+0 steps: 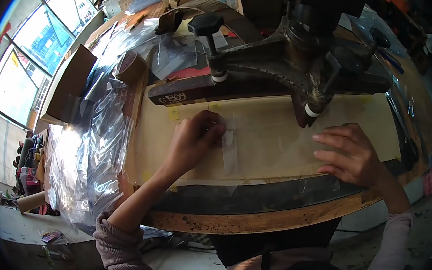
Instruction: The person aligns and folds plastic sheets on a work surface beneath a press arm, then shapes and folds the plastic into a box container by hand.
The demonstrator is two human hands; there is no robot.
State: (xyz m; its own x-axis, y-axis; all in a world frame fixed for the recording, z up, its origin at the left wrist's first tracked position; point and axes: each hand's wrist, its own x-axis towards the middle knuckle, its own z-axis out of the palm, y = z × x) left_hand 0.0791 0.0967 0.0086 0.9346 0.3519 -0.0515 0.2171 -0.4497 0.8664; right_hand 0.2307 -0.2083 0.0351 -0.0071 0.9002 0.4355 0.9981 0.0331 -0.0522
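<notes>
Mauve knit sleeves [128,252] come nearest my head camera, pushed back to bare both forearms as I watch from a distance. Past them spreads a broad tabletop with a worn, curved wooden front edge [265,218]. Above its far middle stands a heavy black cast-metal frame [266,57], reaching out in arms to either side. Crumpled sheets of clear, glossy plastic [89,173] heap up along the left, bright with window glare. Before me lies a long, flat cream-coloured board [274,145]. A dark grey band [263,193] runs between it and the wooden edge, while a long, dark, straight bar [253,87] with pale handwriting near its left end crosses below the frame at the board's far side. Beyond the plastic heap tilts an open brown cardboard box [68,86].

Both hands are over the board, well apart from each other. My right hand [350,153] is at its right part, fingers spread, with nothing visible in them. My left hand [198,136] has thumb and forefinger curled close together at the upper left edge of a narrow, clear plastic strip [230,157]; I cannot tell whether they are clamped on it. That strip lies left of the board's middle. Smallest is a yellow square patch [173,113] just below the bar.
</notes>
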